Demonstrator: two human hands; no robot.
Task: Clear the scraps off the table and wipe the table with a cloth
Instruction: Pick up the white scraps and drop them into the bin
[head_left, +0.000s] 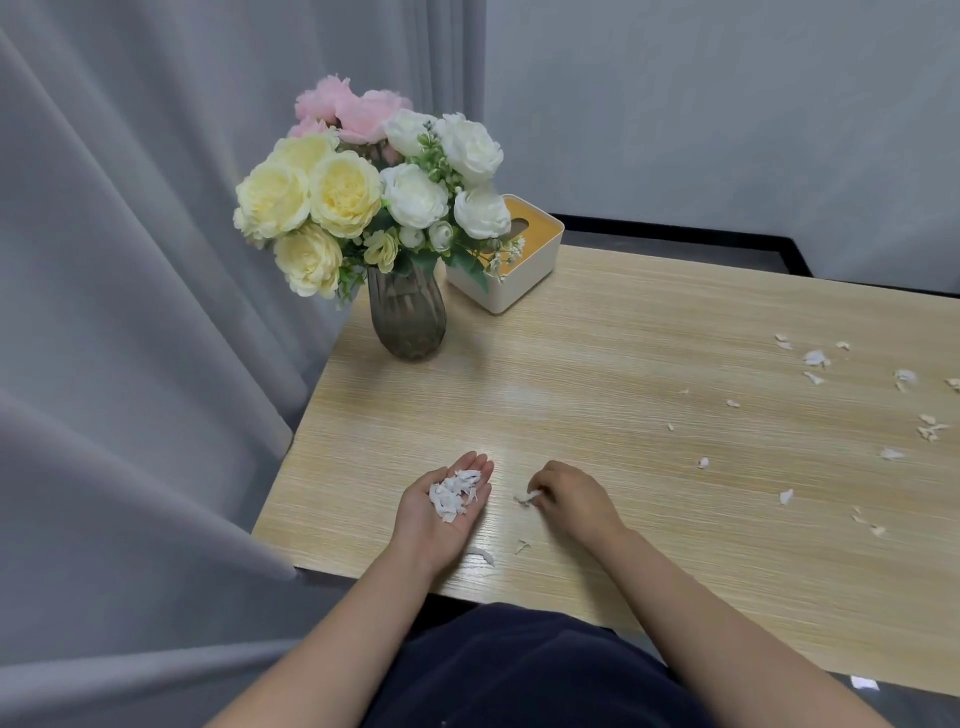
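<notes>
R fingers (540, 493) pinch scrap (525, 499) (L cupped).

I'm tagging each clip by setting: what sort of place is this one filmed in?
Probably a room at home or a small staged room, though I can't be sure. A wooden table carries a vase of flowers and a tissue box, with a grey curtain beside it.

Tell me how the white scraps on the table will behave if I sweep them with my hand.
The scraps look thin and curled, so probably very light and apt to scatter. They likely bend rather than break; the right hand pinches one easily. The pile in the open left hand could spill if tilted.
</notes>
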